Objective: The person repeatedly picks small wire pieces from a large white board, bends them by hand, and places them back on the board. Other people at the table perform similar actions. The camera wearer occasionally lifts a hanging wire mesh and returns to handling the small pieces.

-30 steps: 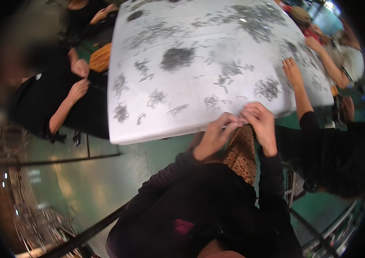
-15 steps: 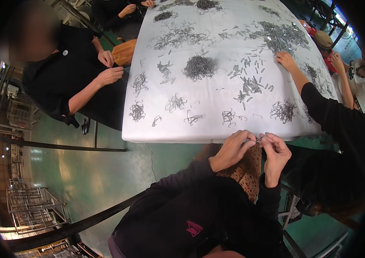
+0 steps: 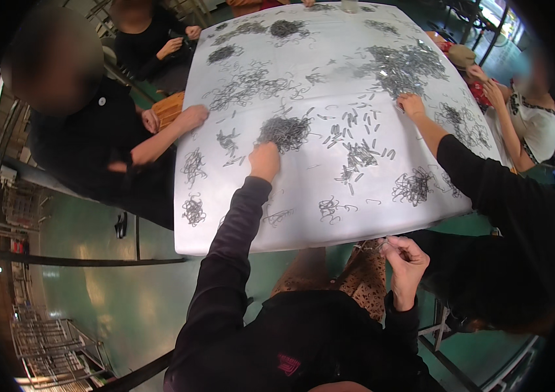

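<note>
My left hand reaches over the table to the near edge of a dense pile of small dark grey metal pieces. Its fingers are curled down and closed, with the tips hidden at the pile. Close to my body, just off the table's near edge, my right hand pinches a thin bent wire piece between thumb and fingertips. Whether several pieces are linked there is too small to tell. Small heaps of curved wire hooks lie on the white tabletop between my hands.
Loose slim metal clips lie right of the pile, with a larger spread beyond. A co-worker's hand touches the table at right; another's hand rests at the left edge. More people sit around the table. A metal rack stands lower left.
My left hand has left my right hand and reached forward to the pile. My right hand stays near my body, still pinching wire. The left co-worker's hand has moved onto the table edge.
</note>
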The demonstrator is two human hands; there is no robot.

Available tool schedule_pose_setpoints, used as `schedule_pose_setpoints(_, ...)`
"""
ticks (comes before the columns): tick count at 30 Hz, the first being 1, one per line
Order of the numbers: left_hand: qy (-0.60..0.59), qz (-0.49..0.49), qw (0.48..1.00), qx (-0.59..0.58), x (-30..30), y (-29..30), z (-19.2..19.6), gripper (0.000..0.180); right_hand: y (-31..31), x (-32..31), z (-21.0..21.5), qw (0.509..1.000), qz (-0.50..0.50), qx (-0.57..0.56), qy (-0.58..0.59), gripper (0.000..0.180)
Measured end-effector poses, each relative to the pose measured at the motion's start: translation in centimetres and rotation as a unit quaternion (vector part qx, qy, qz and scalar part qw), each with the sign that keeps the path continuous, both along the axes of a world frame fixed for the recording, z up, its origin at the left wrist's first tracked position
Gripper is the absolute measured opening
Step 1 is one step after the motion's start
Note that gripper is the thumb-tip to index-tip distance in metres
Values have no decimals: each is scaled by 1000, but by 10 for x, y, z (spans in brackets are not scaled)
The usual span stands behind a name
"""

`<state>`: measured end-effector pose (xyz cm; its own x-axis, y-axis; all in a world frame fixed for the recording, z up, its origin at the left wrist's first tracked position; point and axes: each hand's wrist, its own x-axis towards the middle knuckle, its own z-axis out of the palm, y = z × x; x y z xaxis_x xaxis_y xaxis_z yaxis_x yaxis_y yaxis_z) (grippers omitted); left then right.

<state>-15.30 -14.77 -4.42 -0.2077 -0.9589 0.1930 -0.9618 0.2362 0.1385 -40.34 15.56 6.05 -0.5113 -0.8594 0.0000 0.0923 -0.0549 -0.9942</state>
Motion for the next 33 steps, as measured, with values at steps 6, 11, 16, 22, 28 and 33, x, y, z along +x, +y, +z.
schedule_pose_setpoints(6,111,-124,983,-80,11,30,8,11,6,-5,-2,999,15,-2,28,14)
schedule_pose_setpoints(11,284,-173,943,-25,-4,59,45,11,12,-1,6,1000,23,4,0,13)
schedule_pose_setpoints(16,415,-206,867,184,-58,149,78,14,17,5,2,1000,25,20,0,13)
schedule_pose_setpoints(22,583,-182,687,393,-96,226,103,13,18,7,-16,997,17,35,-60,16)
schedule_pose_setpoints(28,540,-246,736,325,-104,237,93,12,21,6,-18,998,-7,31,-46,16)
schedule_pose_setpoints(33,531,-250,774,237,-112,243,84,11,22,12,-21,997,-30,69,24,16)
